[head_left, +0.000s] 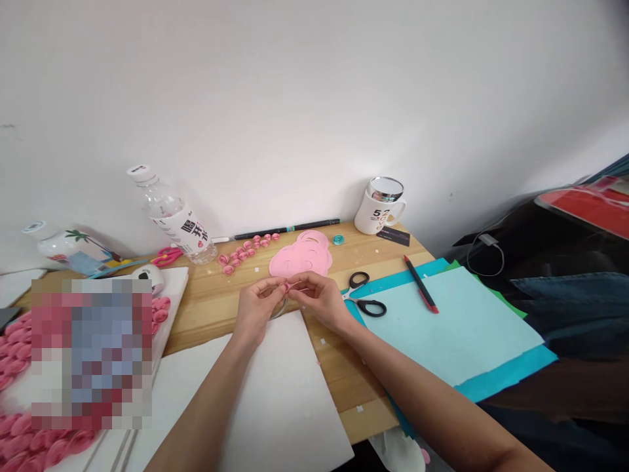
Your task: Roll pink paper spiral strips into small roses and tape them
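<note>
My left hand [255,309] and my right hand [322,300] meet over the middle of the table, fingertips pinched together. Between them is a small pink paper strip [289,286], partly coiled and mostly hidden by the fingers. Just beyond lie flat pink paper cut-outs [297,259] with curved cut lines. To their left sit several small pink rolled paper roses [246,251]; one teal paper roll [339,240] rests on the right. Below my hands, part of a ring-shaped object [280,309] shows. Black-handled scissors [372,307] lie right of my right hand.
White boards [289,387] lie under my forearms. At left are pink paper roses [14,354] beside a blurred patch, and a plastic bottle [170,213]. A lidded mug [376,213] stands by the wall. Light blue paper [457,328] holds a pen [420,285].
</note>
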{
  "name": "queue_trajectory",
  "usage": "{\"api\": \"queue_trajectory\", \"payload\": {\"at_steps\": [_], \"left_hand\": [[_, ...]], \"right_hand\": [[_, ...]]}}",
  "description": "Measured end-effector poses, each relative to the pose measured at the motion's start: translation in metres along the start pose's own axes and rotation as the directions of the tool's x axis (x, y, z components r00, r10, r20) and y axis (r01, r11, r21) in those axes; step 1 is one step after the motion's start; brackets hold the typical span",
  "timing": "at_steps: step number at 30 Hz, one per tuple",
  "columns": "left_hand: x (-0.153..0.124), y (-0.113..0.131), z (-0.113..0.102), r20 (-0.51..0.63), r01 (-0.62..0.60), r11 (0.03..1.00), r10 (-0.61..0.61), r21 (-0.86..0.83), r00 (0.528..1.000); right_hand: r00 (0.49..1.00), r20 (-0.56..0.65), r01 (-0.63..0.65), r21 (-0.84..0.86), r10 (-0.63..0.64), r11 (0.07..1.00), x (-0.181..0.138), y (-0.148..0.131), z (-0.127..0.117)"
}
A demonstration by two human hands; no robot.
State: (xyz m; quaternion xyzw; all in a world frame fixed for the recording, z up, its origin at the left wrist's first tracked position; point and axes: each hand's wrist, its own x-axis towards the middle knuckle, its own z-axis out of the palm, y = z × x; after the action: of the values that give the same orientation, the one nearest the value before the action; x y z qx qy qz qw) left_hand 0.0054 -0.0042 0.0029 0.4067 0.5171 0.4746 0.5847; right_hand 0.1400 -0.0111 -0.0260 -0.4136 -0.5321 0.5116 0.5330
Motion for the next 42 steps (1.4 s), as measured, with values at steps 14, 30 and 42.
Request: {"api": "queue_trajectory", "payload": {"at_steps": [14, 30, 42], "left_hand": [[0.001, 0.004, -0.003, 0.104, 0.081, 0.978, -0.061, -0.193, 0.993], [0.008, 0.002, -0.010, -0.029, -0.128, 0.990, 0.127, -0.052, 0.991], [0.008, -0.004, -0.012, -0.057, -0.242, 0.906, 0.278, 0.349, 0.959]], "right_hand": [[0.981, -0.005, 0.185, -0.252, -0.192, 0.950, 0.000, 0.006, 0.004], [0.970, -0.089, 0.086, -0.746, -0.226, 0.661, 0.098, 0.006, -0.012], [0.985, -0.136, -0.069, -0.874, -0.107, 0.481, 0.150, 0.019, -0.003]]}}
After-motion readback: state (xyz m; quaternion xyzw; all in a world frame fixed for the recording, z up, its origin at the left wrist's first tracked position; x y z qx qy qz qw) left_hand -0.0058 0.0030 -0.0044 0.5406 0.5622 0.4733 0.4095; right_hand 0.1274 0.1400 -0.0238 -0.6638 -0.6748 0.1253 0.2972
